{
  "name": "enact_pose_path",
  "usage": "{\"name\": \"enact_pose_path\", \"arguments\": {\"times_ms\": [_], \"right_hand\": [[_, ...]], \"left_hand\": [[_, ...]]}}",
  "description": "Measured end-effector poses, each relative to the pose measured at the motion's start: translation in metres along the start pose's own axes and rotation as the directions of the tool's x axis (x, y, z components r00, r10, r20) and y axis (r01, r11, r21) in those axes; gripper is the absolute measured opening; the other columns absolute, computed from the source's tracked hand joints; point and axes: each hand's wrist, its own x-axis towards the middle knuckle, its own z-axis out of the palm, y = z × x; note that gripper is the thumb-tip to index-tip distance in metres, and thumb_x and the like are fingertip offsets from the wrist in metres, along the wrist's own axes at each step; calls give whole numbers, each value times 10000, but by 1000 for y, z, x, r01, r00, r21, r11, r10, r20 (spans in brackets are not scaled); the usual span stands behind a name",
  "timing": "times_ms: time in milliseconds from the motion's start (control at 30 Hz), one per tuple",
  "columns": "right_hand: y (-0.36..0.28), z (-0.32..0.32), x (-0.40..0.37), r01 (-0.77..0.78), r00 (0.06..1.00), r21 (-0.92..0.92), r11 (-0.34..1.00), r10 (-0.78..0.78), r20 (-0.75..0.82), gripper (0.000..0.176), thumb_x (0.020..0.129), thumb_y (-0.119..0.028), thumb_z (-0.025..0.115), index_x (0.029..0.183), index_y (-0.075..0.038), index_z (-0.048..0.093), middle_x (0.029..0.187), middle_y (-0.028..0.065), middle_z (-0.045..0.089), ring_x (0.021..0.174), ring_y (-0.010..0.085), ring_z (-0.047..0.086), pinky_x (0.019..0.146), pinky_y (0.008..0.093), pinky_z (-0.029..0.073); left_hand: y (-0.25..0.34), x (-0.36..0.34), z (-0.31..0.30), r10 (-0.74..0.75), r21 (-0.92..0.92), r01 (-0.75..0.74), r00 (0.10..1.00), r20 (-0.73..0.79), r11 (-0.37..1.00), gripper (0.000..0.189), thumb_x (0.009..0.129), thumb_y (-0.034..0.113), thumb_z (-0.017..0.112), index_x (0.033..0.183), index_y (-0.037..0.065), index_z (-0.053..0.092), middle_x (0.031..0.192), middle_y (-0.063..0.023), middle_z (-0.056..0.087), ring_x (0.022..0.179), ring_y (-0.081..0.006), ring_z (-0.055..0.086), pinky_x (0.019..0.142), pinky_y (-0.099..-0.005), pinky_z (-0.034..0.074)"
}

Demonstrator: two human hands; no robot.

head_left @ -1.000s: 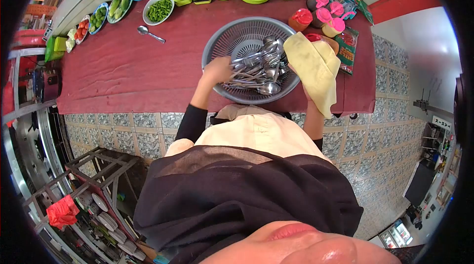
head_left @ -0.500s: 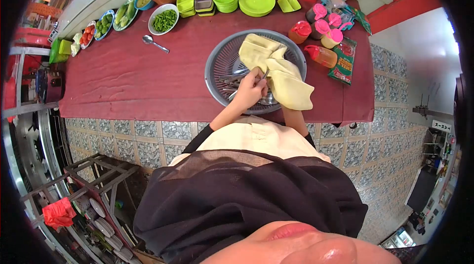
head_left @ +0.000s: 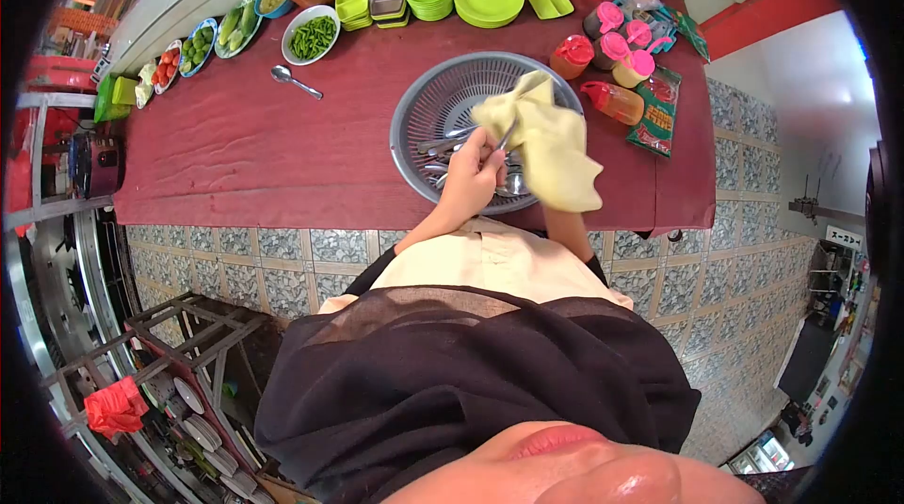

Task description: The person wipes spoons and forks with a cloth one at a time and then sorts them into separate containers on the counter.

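Observation:
My left hand [head_left: 474, 174] is closed on the thin metal shaft of a piece of cutlery [head_left: 508, 136], over the grey plastic basket [head_left: 405, 151]. The far end of that piece goes into a pale yellow cloth [head_left: 560, 155]. The cloth drapes over my right hand and hides its fingers; only the right wrist [head_left: 567, 226] shows below. Several metal spoons and other cutlery [head_left: 438, 144] lie in the basket, partly behind my left hand. A spoon [head_left: 297, 82] rests on the red tablecloth to the left.
Green plates [head_left: 490, 0] and small bowls line the back, beside a bowl of green chillies [head_left: 312, 36]. Pink-lidded jars [head_left: 612, 49], a sauce bottle [head_left: 612, 105] and a green packet [head_left: 654, 115] stand or lie right of the basket. The table's front edge is close to my body.
The cloth has been drawn together and shifted, uncovering more of the basket's far side. My left hand stays closed on the cutlery, and more of its shaft shows.

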Motion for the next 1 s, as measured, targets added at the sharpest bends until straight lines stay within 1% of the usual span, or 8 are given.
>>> {"name": "enact_pose_path", "arguments": {"times_ms": [67, 233, 367, 567, 600, 767, 867, 1000], "right_hand": [[19, -22, -13, 106, 993, -653, 750, -47, 107, 333, 897, -150, 483, 1191, 1, 441, 1082, 101, 542, 923, 178, 545, 788, 268, 455], [-4, 8, -13, 75, 995, -394, 916, -97, -34, 316, 875, -154, 513, 1146, 6, 490, 1041, 76, 551, 852, 145, 545, 734, 255, 462], [-61, 101, 11, 330, 942, -853, 404, -195, 273, 210, 827, -110, 544, 981, 25, 590, 860, 41, 595, 731, 88, 541, 645, 206, 440], [-65, 133, 28, -102, 979, -451, 887, 11, -201, 207, 844, -132, 512, 930, 30, 608, 816, 35, 621, 616, 74, 556, 527, 192, 429], [-48, 76, 22, 321, 946, -793, 518, -207, 248, 277, 865, -173, 518, 1073, 5, 560, 996, 83, 614, 809, 132, 600, 658, 217, 481], [-4, -8, -3, -45, 970, 21, 999, 39, 240, 390, 880, -242, 510, 1195, -16, 467, 1126, 99, 545, 946, 165, 557, 771, 260, 473], [27, -98, -4, -270, 958, 523, 809, 283, 58, 470, 892, -321, 477, 1244, -16, 412, 1200, 124, 489, 1034, 215, 511, 866, 312, 437], [13, -79, 2, -401, 910, 669, 626, 355, 214, 545, 892, -371, 468, 1310, -49, 329, 1281, 119, 410, 1106, 229, 459, 930, 338, 402]], "left_hand": [[-4, 9, 4, 60, -48, -64, 994, -89, 997, 75, 849, -17, 454, 810, 19, 402, 577, -42, 490, 510, -84, 449, 465, -245, 359], [-2, 4, 3, 28, 42, -27, 1000, -1, 999, 63, 845, -19, 455, 825, 21, 411, 551, -43, 488, 489, -90, 443, 450, -249, 347], [5, -2, 5, -7, 53, 6, 1000, 19, 999, 66, 858, 2, 450, 821, 32, 405, 559, -28, 482, 499, -73, 418, 453, -232, 322], [-10, -9, 8, -64, -118, 68, 997, 41, 991, 65, 890, 36, 431, 837, 62, 402, 575, -2, 463, 506, -45, 383, 440, -196, 275], [-9, -6, 10, -52, -135, 52, 999, 4, 989, 66, 892, 39, 431, 838, 63, 401, 575, -2, 464, 501, -43, 383, 433, -193, 271], [2, 7, 3, -122, -186, 107, 990, -71, 977, 84, 876, 15, 451, 800, 26, 416, 565, -32, 513, 491, -76, 444, 444, -221, 326], [-1, 11, -5, -173, -196, 182, 983, 60, 964, 97, 849, 58, 522, 811, 17, 443, 620, -49, 561, 528, -89, 496, 478, -212, 372], [1, 37, -17, 376, 273, -306, 890, -257, 912, 223, 751, 121, 652, 886, 11, 514, 732, -47, 602, 663, -109, 553, 611, -237, 445]]}}
